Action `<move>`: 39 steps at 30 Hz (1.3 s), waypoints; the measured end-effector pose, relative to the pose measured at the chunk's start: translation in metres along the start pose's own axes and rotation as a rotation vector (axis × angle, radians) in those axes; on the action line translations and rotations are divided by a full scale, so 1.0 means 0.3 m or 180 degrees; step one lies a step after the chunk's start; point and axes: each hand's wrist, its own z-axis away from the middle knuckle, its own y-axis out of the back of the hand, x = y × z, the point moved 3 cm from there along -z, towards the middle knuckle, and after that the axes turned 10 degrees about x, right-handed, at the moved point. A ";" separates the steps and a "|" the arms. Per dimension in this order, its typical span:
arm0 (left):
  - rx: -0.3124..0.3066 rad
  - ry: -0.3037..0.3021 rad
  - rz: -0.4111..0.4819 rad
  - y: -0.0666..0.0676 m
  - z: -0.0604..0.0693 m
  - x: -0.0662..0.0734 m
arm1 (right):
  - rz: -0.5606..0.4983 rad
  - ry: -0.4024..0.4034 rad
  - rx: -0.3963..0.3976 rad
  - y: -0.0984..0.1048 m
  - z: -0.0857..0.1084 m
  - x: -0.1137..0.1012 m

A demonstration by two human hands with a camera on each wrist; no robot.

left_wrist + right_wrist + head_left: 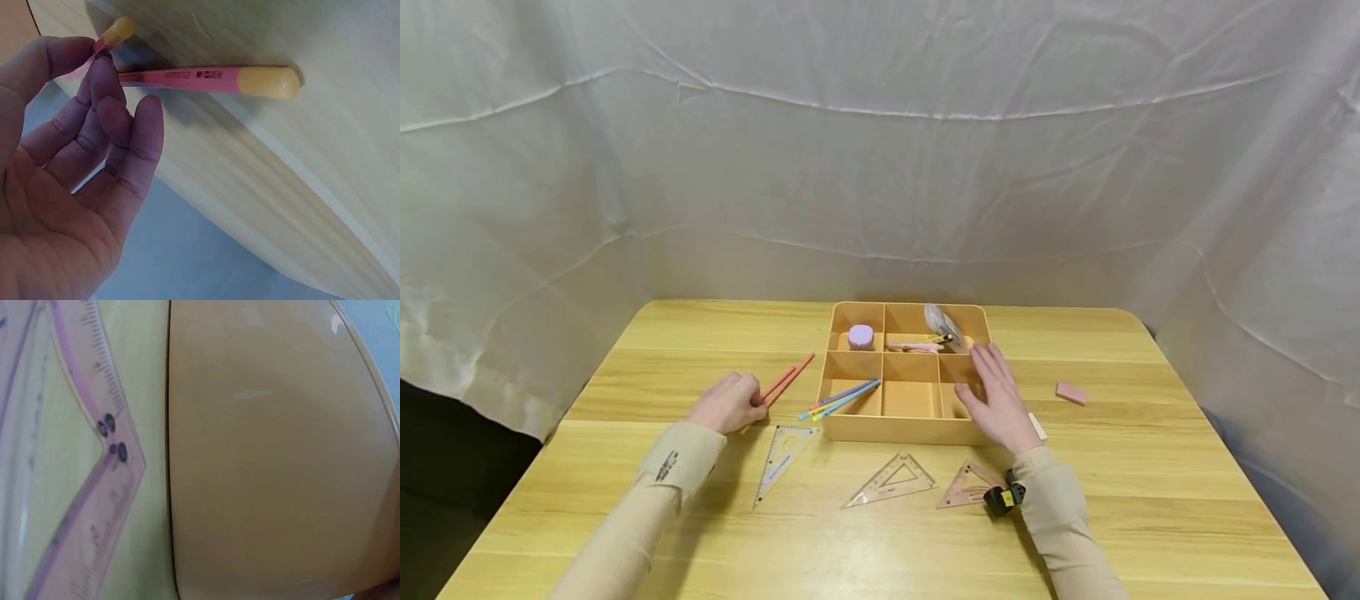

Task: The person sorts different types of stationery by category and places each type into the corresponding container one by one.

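My left hand [730, 402] is at the table left of the tan divided organizer box [910, 429]. Its thumb and forefinger pinch a pinkish-red pencil [112, 35] by its yellow-capped end. A second pencil [206, 80] of the same kind, with a rounded yellow end, lies on the wood just beside the fingers. My right hand [1000, 400] rests at the box's right edge, fingers stretched out and gripping nothing. In the right wrist view, the box's smooth outer wall [281, 450] fills most of the picture, and only a sliver of the hand shows.
Blue pencils [850, 398] lean over the box's front left rim. A lilac round item [861, 337] and pink pen [913, 347] lie in rear compartments. Clear set squares [782, 458] [895, 482], a pink one [966, 486], a black item [1000, 500] and pink eraser [1071, 393] surround the box.
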 end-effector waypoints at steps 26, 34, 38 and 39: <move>0.0545 -0.0386 0.0823 0.063 0.101 0.109 | -0.0007 0.0116 0.0072 0.002 0.002 -0.005; 0.0751 -0.0365 0.0870 0.073 0.128 0.156 | 0.0011 0.0125 0.0076 0.001 0.002 -0.003; 0.0880 -0.0404 0.0893 0.080 0.139 0.177 | 0.0017 0.0130 0.0081 0.000 0.000 -0.001; 0.0901 -0.0403 0.0900 0.082 0.142 0.182 | 0.0018 0.0132 0.0083 -0.001 0.000 0.000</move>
